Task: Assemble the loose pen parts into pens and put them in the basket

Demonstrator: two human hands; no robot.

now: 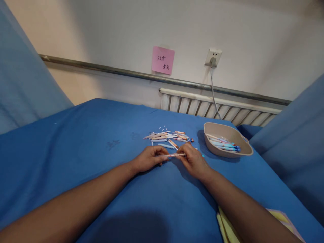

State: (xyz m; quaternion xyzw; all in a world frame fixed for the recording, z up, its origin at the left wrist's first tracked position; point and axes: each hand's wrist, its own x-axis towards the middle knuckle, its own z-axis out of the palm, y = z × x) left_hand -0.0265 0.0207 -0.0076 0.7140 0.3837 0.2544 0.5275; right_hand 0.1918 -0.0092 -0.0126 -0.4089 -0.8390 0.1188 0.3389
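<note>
Both hands are at work over the blue-covered table [101,121]: the left hand [152,158], thumb and fingers pinched together, has one end of a slim pen [173,155], and the right hand [191,158], closed just as snugly, has the other! The pen lies level between them, a pinkish stretch showing in the gap. Just beyond, toward the table's far edge, there's a loose pile of pen parts [159,136], with white sticks, pale-blue barrels and patterned orange pieces; tiny white tips [163,128] are scattered on its far side. Over by the table's far right corner sits a beige basket [246,148], pens [224,144] lying inside, several with blue ends. And down toward the right edge, a yellow cloth [227,224], partly hidden under the right forearm!
</note>
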